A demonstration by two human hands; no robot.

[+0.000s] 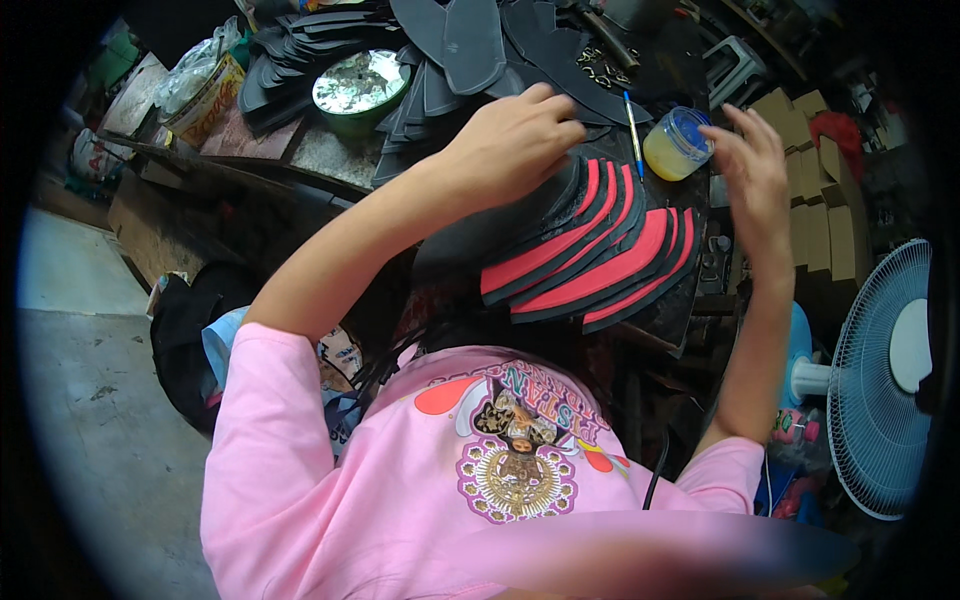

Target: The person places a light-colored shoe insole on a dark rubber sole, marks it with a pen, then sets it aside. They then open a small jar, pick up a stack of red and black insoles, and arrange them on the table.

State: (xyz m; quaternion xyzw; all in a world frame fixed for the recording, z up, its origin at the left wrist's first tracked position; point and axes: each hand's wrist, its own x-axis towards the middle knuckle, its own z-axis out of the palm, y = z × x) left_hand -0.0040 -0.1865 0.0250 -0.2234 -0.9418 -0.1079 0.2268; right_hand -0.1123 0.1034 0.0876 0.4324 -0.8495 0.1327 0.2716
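A fanned row of curved black pieces with red-pink bands (600, 270) lies at the table's near edge. My left hand (520, 140) is over the dark rounded form (545, 205) at the row's left end, its fingers curled inward; what they hold, if anything, is hidden. On the right, my right hand (752, 165) is raised beside a clear jar (678, 148) with a blue upper part and yellowish contents. Its fingers are apart and slightly blurred, with the thumb close to the jar's rim. A blue and white pen (633, 135) lies between my hands.
Stacks of black cut pieces (455, 50) cover the far table, around a round green container with a shiny top (360, 85). A hammer-like tool (608, 40) lies beside small metal rings (603, 70). Cardboard boxes (825, 210) and a fan (880, 380) stand at right.
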